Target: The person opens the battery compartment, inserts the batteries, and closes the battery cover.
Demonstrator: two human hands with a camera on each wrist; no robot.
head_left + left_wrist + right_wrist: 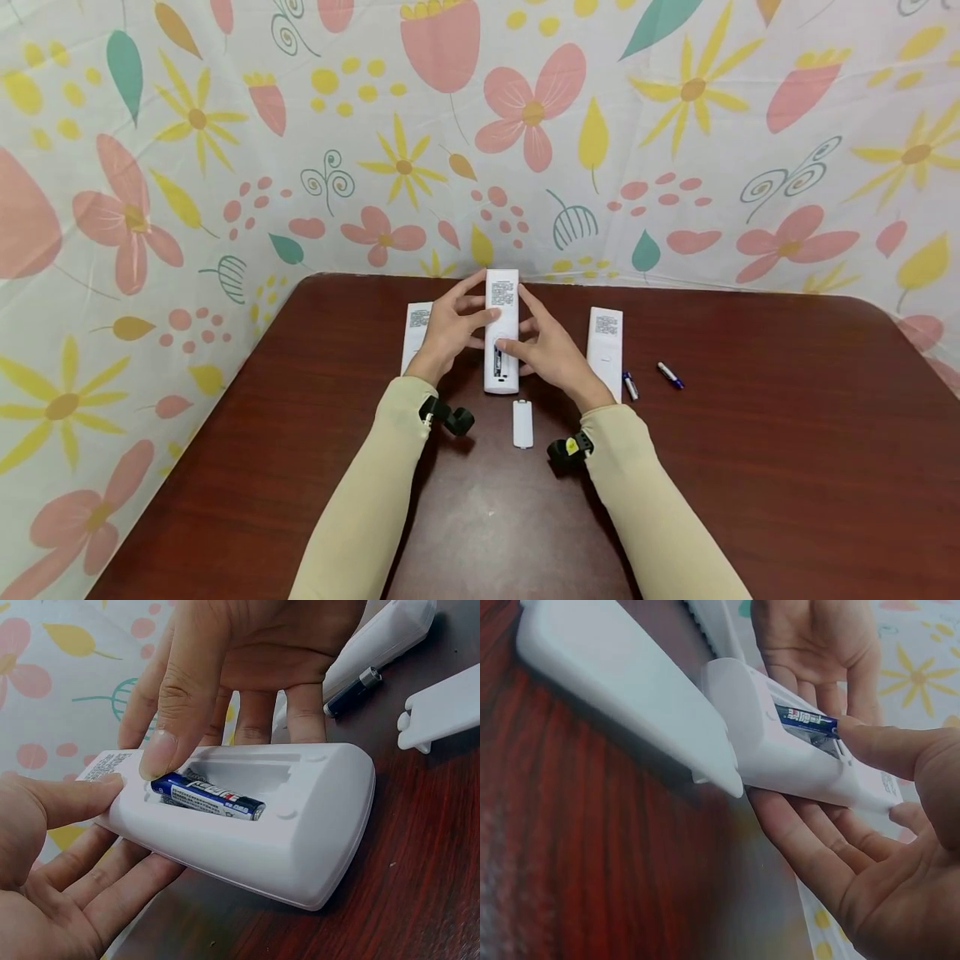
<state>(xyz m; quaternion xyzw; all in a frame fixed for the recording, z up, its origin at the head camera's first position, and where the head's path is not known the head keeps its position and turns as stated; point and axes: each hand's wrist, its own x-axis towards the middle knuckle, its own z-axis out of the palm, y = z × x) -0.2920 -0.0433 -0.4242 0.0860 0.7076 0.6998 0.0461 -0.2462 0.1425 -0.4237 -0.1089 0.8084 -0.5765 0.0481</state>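
Held between both hands is a white remote control [504, 329], its back turned up and its battery compartment uncovered. A blue-and-silver battery [210, 799] lies in that compartment, its near end tilted up against the compartment's edge. My left hand [448, 329] grips the remote along its left side, thumb on the back by the printed label. Around the right side, my right hand [553, 350] holds it with fingers at the side and underneath, while its thumb [866, 742] presses the battery's end. The loose battery cover [522, 425] lies on the table just below the remote.
A second white remote [415, 329] lies left of my left hand, partly hidden by it. Another white remote [604, 346] is to the right. Two loose batteries, one battery [631, 386] near that remote and another battery [670, 375], rest on the brown table [787, 467].
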